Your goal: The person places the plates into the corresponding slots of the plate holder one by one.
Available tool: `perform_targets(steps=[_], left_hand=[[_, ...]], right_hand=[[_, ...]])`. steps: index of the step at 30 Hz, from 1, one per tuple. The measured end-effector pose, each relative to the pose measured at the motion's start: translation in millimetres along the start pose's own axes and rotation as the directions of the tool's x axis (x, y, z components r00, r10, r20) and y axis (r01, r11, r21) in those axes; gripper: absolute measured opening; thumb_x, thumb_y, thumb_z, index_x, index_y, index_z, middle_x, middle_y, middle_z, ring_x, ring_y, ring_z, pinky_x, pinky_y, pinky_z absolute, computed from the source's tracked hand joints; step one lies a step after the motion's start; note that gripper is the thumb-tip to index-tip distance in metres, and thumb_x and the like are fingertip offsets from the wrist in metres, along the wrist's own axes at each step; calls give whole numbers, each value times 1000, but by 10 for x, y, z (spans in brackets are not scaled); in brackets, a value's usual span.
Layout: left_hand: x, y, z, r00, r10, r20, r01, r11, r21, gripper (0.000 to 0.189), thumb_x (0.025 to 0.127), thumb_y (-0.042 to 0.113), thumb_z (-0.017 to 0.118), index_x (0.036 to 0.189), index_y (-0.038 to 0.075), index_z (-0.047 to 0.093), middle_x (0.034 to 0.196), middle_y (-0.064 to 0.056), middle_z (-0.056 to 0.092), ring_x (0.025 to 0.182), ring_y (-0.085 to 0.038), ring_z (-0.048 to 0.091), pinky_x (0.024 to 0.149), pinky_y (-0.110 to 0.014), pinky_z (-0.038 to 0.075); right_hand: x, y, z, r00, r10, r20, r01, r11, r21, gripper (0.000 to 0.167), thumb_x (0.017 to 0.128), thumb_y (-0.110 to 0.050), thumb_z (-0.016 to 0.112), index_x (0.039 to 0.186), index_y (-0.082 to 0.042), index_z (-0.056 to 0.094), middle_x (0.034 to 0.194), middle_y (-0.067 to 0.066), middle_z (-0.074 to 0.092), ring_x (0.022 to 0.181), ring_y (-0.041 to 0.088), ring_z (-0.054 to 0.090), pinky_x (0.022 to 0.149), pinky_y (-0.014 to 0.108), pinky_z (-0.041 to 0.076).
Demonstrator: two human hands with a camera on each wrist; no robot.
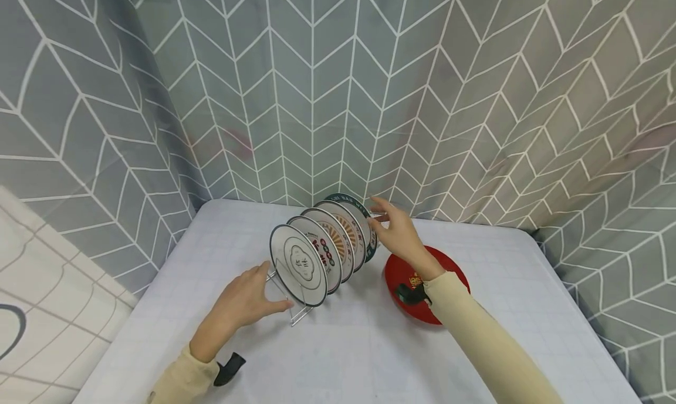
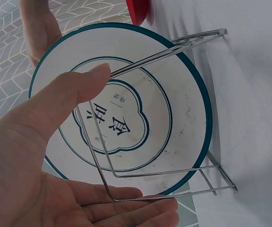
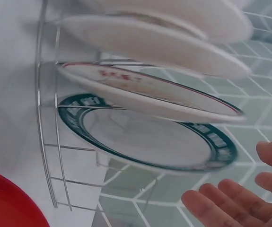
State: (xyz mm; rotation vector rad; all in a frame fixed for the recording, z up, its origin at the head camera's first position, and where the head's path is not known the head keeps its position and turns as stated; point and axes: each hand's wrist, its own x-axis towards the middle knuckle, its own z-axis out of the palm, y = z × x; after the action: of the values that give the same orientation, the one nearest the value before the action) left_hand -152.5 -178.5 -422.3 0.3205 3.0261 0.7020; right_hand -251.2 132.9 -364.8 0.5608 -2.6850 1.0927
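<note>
Head view, left to right: the left hand has its fingers and thumb spread apart about the near end of a silver thin-wire plate rack; whether they press on the wire, I cannot tell. The rack looks light and springy, best steadied by its end loop. Just right of those fingers, a round white plate with a teal rim leans in it, probably hard, smooth and easily chipped; the rim offers the surest hold. Farther right, three white printed plates lead to a white plate with a green lettered rim, near the right hand, whose fingers are parted and hold nothing. Beneath that wrist, a red round dish sits on the worktop.
</note>
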Motion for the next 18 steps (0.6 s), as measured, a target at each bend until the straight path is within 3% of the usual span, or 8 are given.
perform_targets(steps=[2, 6, 11, 15, 18], left_hand=[[1, -1, 9, 1000, 2, -2, -2, 1000, 0, 103, 72, 51, 81, 137, -18, 41, 132, -37, 53, 119, -50, 55, 98, -58, 48], [13, -3, 10, 1000, 3, -6, -2, 1000, 7, 103, 72, 52, 81, 137, -17, 41, 131, -37, 53, 119, -50, 55, 98, -58, 48], [18, -9, 10, 1000, -11, 4, 11, 1000, 12, 103, 72, 53, 81, 138, -17, 41, 132, -37, 53, 119, -50, 55, 98, -58, 48], [14, -5, 6, 1000, -16, 11, 16, 1000, 8, 103, 72, 53, 80, 138, -16, 41, 132, -37, 53, 119, -50, 55, 98, -58, 48], [11, 3, 6, 1000, -16, 13, 16, 1000, 7, 103, 72, 54, 80, 138, -16, 41, 131, -36, 54, 118, -50, 55, 97, -58, 48]], right_hand=[[-87, 47, -81, 999, 15, -28, -14, 999, 50, 51, 95, -12, 63, 144, -9, 48, 126, 20, 64, 106, 35, 68, 81, 48, 59], [-307, 221, -228, 996, 59, -72, -51, 994, 99, 46, 96, -11, 62, 140, -7, 51, 123, 21, 65, 102, 36, 68, 73, 38, 62], [-601, 612, -410, 983, 137, -120, -125, 986, 107, 41, 96, -10, 61, 136, -3, 54, 120, 23, 65, 99, 37, 68, 69, 24, 61], [-853, 951, -589, 961, 221, -166, -210, 974, 84, 40, 98, -12, 58, 135, 1, 53, 121, 27, 64, 102, 40, 66, 69, 29, 62], [-1064, 1209, -734, 933, 315, -172, -304, 948, 92, 43, 100, -14, 56, 139, 3, 49, 123, 32, 60, 100, 35, 68, 66, 31, 62]])
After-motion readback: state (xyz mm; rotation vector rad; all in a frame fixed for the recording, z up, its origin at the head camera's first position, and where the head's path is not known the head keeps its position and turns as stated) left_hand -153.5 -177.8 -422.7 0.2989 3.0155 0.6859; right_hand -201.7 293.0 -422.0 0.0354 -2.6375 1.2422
